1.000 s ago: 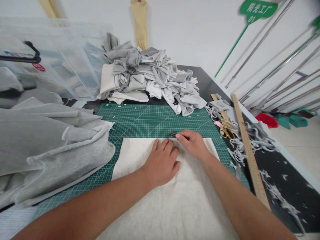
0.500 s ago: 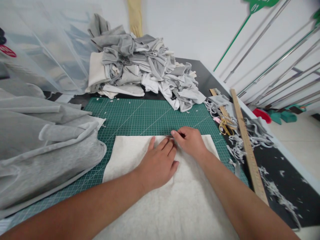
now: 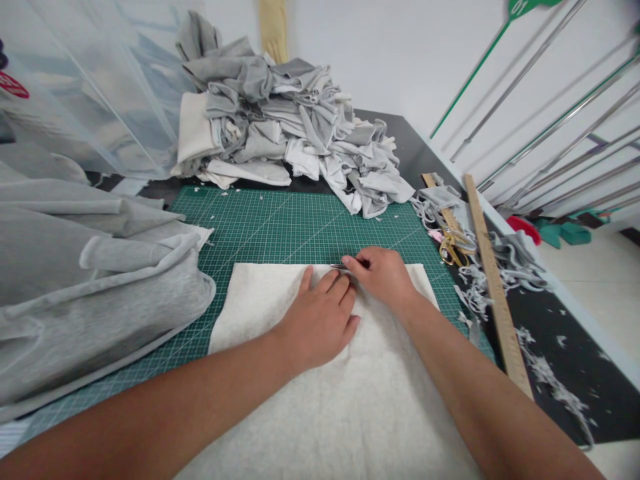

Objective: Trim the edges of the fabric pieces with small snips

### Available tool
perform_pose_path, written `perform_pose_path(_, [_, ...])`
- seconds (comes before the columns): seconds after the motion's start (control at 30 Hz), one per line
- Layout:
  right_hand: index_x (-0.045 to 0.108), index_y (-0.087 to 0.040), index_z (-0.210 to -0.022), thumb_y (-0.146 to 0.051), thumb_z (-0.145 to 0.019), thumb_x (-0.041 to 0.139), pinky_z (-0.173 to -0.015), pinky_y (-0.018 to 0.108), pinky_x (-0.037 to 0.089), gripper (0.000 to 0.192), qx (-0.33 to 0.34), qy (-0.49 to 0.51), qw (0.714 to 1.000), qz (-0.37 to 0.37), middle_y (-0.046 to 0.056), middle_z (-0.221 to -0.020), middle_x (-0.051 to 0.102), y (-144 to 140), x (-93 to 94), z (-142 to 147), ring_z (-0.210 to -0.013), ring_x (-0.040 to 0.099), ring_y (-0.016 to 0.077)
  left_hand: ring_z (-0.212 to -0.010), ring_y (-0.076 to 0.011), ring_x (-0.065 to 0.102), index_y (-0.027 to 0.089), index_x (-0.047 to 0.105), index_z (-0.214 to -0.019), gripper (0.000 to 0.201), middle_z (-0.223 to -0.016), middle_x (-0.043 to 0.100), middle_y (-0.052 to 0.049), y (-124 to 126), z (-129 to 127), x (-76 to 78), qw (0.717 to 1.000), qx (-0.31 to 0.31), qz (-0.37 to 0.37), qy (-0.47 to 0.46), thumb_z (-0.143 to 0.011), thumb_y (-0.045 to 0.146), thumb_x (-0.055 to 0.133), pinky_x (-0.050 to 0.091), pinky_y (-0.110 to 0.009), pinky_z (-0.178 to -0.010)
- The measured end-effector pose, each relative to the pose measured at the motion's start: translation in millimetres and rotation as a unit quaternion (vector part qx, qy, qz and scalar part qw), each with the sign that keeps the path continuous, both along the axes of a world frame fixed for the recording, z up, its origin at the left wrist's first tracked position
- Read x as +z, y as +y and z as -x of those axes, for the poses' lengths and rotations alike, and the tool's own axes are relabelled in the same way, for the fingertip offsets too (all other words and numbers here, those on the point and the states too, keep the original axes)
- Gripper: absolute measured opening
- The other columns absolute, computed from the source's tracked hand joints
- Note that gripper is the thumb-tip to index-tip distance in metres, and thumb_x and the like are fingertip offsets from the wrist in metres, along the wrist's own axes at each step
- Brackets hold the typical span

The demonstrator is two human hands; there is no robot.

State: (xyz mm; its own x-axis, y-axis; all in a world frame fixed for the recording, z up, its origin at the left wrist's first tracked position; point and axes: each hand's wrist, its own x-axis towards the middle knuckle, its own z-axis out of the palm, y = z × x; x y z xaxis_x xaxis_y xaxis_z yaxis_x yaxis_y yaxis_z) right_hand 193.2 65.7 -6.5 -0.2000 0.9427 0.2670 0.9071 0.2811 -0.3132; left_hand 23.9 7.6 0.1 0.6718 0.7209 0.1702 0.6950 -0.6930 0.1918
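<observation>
left hand (image 3: 320, 320) flat, fingers spread on white fabric (image 3: 350, 393); right hand (image 3: 385, 280) pinching small metal tool (image 3: 341, 267) at fabric's far edge.

Bare arms, bare hands

Both forearms enter from the lower frame uncovered, no sleeve showing; the left hand (image 3: 320, 319) and right hand (image 3: 385, 277) wear no gloves, rings or watch.

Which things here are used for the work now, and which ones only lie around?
In use:
- white cloth, pressed flat by left hand
- thin metal tool, in right hand
- green cutting mat underneath

Lying about:
- scrap pile
- grey fabric
- gold scissors
- wooden ruler
</observation>
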Motion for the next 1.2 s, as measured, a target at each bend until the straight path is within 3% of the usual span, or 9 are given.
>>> perform_pose_path(1.2, [0.059, -0.021, -0.06, -0.054, -0.083, 0.052, -0.052, 0.028, 0.029, 0.041, -0.027, -0.033, 0.998, 0.052, 0.001, -0.06, 0.062, 6.6, 2.4, 9.6, -0.055, 0.051, 0.0138, -0.129, -0.0296, 0.031, 0.013, 0.046, -0.131, 0.047, -0.136, 0.046, -0.013, -0.2, 0.3, -1.0, 1.0, 0.001, -0.008, -0.001, -0.093, 0.039, 0.04, 0.021, -0.058, -0.107])
